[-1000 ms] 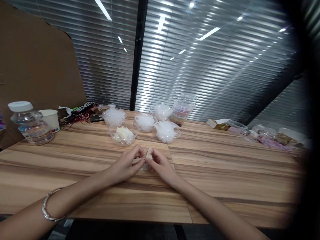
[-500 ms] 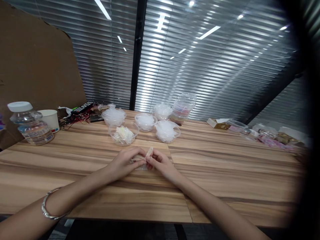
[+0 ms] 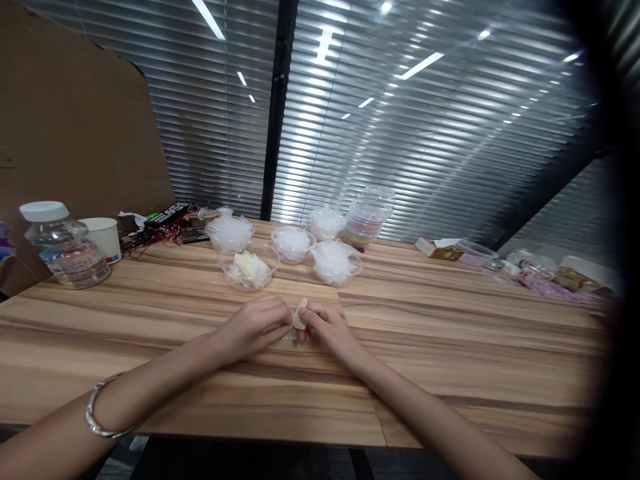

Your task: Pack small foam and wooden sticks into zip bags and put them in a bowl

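My right hand (image 3: 324,325) pinches a small cream-coloured strip (image 3: 301,315), thin and slightly bent, between thumb and fingers. Close against it on the left is my left hand (image 3: 265,325), its fingers drawn together; what lies between its fingertips is hidden. Below the fingertips a bit of clear plastic (image 3: 289,335) shows near the tabletop, partly covered by the hands. Just beyond the hands stands a clear round bowl (image 3: 273,277) with a heap of crumpled cream and yellowish pieces (image 3: 249,269) in it.
Several clear bowls of whitish plastic pieces (image 3: 334,262) stand farther back, before a large clear container (image 3: 369,217). At left are a lidded bottle (image 3: 70,250), a paper cup (image 3: 104,240) and a wire tangle (image 3: 160,235). A small box (image 3: 443,249) and plastic packaging (image 3: 547,283) lie right.
My left fingers have closed together and come nearer to the right fingertips. The strip looks wider and more bent than before. The right hand has hardly moved.
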A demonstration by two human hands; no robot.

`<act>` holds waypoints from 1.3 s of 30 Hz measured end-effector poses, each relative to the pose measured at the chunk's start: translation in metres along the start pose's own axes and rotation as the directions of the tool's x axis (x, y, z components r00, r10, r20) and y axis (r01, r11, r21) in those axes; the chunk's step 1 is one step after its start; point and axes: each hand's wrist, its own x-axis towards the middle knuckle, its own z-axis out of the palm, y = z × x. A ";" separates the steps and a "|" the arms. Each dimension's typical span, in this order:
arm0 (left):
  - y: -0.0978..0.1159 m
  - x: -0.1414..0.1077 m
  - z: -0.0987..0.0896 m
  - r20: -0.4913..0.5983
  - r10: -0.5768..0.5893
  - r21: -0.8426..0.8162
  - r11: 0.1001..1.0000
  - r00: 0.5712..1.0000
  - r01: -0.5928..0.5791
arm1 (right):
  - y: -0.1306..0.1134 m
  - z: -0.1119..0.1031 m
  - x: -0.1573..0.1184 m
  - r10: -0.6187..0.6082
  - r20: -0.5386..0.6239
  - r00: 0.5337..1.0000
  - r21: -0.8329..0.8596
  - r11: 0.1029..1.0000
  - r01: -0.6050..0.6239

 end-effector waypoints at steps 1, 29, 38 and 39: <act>-0.001 -0.001 0.000 0.009 0.054 0.049 0.997 0.999 -0.054 | 0.001 0.000 0.000 0.021 0.002 1.000 0.019 1.000 -0.021; -0.006 -0.002 0.004 -0.184 -0.401 -0.345 0.881 0.897 0.324 | -0.015 -0.005 -0.008 -0.448 -0.006 0.894 -0.538 0.755 0.375; -0.007 -0.001 0.002 -0.199 -0.354 -0.297 0.911 0.914 0.288 | 0.001 -0.002 -0.002 -0.152 -0.042 0.987 -0.045 0.988 0.150; -0.007 -0.002 0.001 -0.203 -0.336 -0.271 0.922 0.920 0.277 | 0.002 -0.001 -0.002 -0.125 -0.027 0.992 0.036 0.991 0.126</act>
